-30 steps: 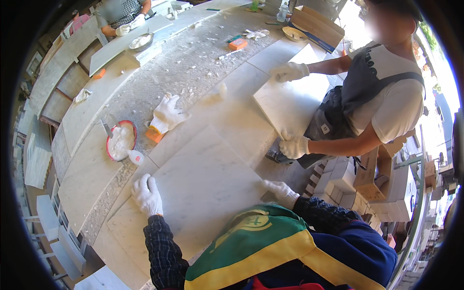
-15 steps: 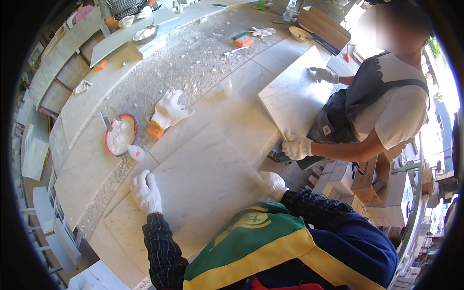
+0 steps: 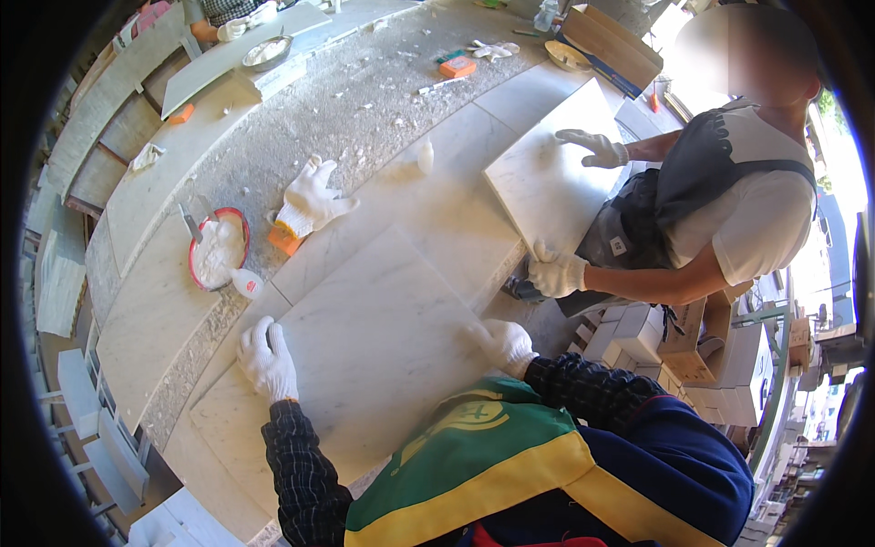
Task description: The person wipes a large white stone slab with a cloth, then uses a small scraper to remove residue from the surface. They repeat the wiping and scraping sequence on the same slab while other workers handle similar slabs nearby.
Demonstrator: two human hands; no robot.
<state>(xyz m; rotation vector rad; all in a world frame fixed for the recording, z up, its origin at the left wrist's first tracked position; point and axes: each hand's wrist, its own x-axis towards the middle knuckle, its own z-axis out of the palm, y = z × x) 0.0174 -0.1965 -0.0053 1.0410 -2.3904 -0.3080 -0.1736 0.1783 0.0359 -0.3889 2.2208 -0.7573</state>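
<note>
A square white marble tile (image 3: pixel 374 305) with grey veins lies in front of me, over the paler slabs of the worktop. My left hand (image 3: pixel 269 360), in a white knitted glove, is closed on its left edge. At the opposite edge, my right hand (image 3: pixel 506 346), gloved the same way, grips the tile with its fingertips partly out of sight. Beyond the tile's far left side, a loose white glove (image 3: pixel 314 199) rests on an orange block (image 3: pixel 284 239). A red-rimmed bowl of white paste (image 3: pixel 217 251) with putty knives stands beside a small white bottle (image 3: pixel 247 283).
To the right, a co-worker (image 3: pixel 756 182) in gloves and apron handles another marble slab (image 3: pixel 551 173). White crumbs litter the rough grey table strip (image 3: pixel 346 118). Farther back are an orange block (image 3: pixel 458 67), a second paste bowl (image 3: pixel 267 53) and a cardboard box (image 3: pixel 609 50).
The co-worker's far hand has moved left over their slab, its fingers now stretched out. My hands keep their places on the tile's edges; the view has shifted slightly.
</note>
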